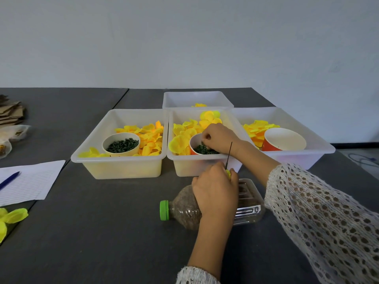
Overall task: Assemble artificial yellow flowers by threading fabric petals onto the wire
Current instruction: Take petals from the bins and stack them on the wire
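Note:
My left hand [215,185] grips a thin dark wire [229,154] that stands upright, with a bit of yellow petal [228,173] showing at my fingers. My right hand [219,138] reaches into an orange paper cup [192,147] of small green pieces [202,150] in the middle tray [205,165], fingertips curled down among the pieces. Whether they pinch one is hidden. Yellow fabric petals [182,138] lie around the cup in that tray.
A left tray [119,169] holds petals and a cup of green pieces [121,144]. The right tray [320,148] has petals and an empty orange cup [284,139]. A green-capped bottle [184,210] lies under my left hand. Lined paper with a pen [24,181] lies left.

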A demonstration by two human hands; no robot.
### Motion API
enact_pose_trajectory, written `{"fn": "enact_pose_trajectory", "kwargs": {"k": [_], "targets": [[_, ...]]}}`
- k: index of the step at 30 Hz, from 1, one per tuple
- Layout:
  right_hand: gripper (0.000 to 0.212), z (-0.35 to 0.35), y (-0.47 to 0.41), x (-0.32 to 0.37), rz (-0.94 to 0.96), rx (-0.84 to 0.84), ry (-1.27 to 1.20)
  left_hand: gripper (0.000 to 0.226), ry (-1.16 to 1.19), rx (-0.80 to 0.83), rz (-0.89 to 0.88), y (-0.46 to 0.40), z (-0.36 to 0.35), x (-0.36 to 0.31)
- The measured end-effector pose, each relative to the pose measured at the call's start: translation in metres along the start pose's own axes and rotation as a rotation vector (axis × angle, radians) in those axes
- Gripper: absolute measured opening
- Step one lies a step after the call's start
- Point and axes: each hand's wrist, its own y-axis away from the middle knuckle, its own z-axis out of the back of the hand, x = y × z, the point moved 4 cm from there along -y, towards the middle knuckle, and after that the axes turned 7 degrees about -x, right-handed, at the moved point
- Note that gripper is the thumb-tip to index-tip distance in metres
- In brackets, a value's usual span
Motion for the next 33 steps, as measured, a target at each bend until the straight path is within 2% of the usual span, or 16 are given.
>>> {"fn": "enact_pose_trajectory", "kwargs": {"k": [5,8,15,23,29,33], "targets": [[0.015,0.000,0.003,-0.006,-0.004,-0.060,-0.132,0.021,0.020,-0.001,-0.009,0.000,0.000,-0.001],[0.013,0.006,0.008,-0.006,-0.068,-0.109,-0.275,0.022,0.014,-0.001,-0.010,0.000,0.001,-0.001],[0.011,0.029,0.047,0.002,-0.232,-0.299,-0.853,0.020,0.010,-0.010,-0.014,0.000,0.000,-0.001],[0.014,0.038,0.097,0.015,-0.346,-0.299,-1.473,0.019,0.045,-0.019,-0.016,0.002,0.001,-0.001],[0.020,0.046,0.107,0.021,-0.338,-0.357,-1.549,0.018,0.060,-0.050,-0.006,0.003,0.003,0.000],[0.020,0.048,0.111,0.020,-0.281,-0.410,-1.499,0.019,0.034,-0.041,-0.015,0.002,0.000,0.000]]}}
